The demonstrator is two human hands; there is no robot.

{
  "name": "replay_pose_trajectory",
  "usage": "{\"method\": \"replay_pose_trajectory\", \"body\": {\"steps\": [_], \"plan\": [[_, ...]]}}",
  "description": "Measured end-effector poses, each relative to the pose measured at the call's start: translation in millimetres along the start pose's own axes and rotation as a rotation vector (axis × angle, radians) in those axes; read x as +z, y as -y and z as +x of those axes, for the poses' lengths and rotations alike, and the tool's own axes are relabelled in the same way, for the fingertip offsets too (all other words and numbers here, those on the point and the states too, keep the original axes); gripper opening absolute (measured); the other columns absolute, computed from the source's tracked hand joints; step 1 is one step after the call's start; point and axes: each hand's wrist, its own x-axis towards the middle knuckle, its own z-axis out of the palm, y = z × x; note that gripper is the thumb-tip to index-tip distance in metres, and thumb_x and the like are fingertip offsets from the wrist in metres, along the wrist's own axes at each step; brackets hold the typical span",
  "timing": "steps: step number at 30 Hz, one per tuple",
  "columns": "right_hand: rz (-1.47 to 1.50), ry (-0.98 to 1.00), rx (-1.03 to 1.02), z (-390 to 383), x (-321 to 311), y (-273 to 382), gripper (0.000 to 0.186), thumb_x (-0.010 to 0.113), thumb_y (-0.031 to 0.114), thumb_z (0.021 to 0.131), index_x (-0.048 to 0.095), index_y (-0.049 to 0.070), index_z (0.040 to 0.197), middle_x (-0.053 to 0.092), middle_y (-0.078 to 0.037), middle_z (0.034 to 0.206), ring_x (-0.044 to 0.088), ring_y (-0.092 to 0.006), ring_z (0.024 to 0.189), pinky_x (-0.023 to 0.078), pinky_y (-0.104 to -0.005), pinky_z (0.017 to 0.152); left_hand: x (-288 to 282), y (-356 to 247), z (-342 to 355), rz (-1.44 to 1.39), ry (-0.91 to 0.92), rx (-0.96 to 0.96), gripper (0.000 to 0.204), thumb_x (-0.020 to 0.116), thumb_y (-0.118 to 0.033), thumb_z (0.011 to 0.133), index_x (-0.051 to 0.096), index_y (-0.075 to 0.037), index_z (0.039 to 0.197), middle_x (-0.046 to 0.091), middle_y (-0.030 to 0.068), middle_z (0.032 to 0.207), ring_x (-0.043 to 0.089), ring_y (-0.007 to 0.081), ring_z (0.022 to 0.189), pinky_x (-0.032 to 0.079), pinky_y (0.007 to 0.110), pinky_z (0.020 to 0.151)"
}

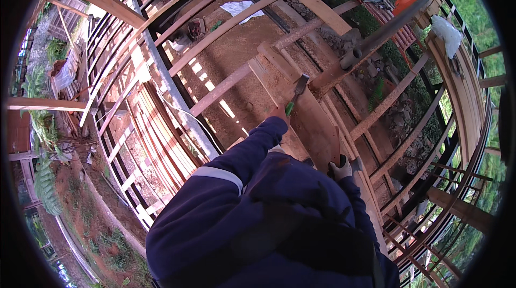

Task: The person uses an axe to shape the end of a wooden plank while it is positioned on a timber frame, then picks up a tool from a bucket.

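My left hand [279, 112] reaches forward in a dark blue sleeve and grips a chisel [296, 93] with a green handle. The chisel's metal blade rests on a broad reddish wooden plank [309, 121] that runs away from me. My right hand [341, 170], in a light glove, is close to my body at the plank's right edge. It is closed around a tool with a dark upright handle [337, 147]; what kind of tool it is I cannot tell. My torso hides the near end of the plank.
Open wooden beams and joists [236, 19] cross below me, with bare soil under them. A grey pipe [387, 30] slants at upper right near an orange object [406, 2] and a white bag [446, 32]. A white cloth [242, 8] lies below. Slatted framing [156, 126] curves along the left.
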Motion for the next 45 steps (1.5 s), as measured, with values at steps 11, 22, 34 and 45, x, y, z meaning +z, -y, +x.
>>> {"method": "replay_pose_trajectory", "body": {"steps": [11,22,34,45], "plan": [[-0.058,-0.015,0.256,-19,25,-55,0.08,0.072,0.044,0.066,0.042,0.001,0.126,0.051,-0.021,0.123,0.048,-0.0338,0.115,0.039,-0.0411,0.095,-78,88,3,0.082,0.136,0.082,0.047,0.051,-0.049,0.083,0.05,-0.006,0.102,0.059,0.0241,0.098,0.058,0.0413,0.091,0.046,0.048,0.077],[-0.081,-0.073,0.314,-21,28,-43,0.077,0.073,0.042,0.065,0.044,0.002,0.125,0.054,-0.021,0.119,0.051,-0.0342,0.112,0.041,-0.0416,0.092,-118,133,93,0.229,0.121,0.272,0.041,0.053,-0.045,0.084,0.053,-0.009,0.101,0.061,0.0208,0.098,0.058,0.0397,0.091,0.046,0.048,0.078],[-0.002,-0.134,0.127,-30,22,27,0.067,0.077,0.033,0.061,0.047,0.005,0.115,0.06,-0.016,0.105,0.058,-0.0299,0.1,0.047,-0.0385,0.083,-175,243,161,-0.175,-0.557,-0.426,0.057,0.047,-0.055,0.084,0.061,0.0,0.095,0.063,0.0245,0.088,0.06,0.042,0.087,0.046,0.048,0.076],[-0.227,0.034,-0.391,62,53,246,0.054,0.069,0.03,0.068,0.052,0.007,0.114,0.054,-0.018,0.108,0.055,-0.0341,0.099,0.045,-0.0401,0.085,-61,95,29,-1.3,-0.084,-0.513,0.037,0.054,-0.041,0.088,0.047,-0.009,0.072,0.042,-0.0015,0.049,0.038,0.0098,0.034,0.03,0.025,0.032]]}}
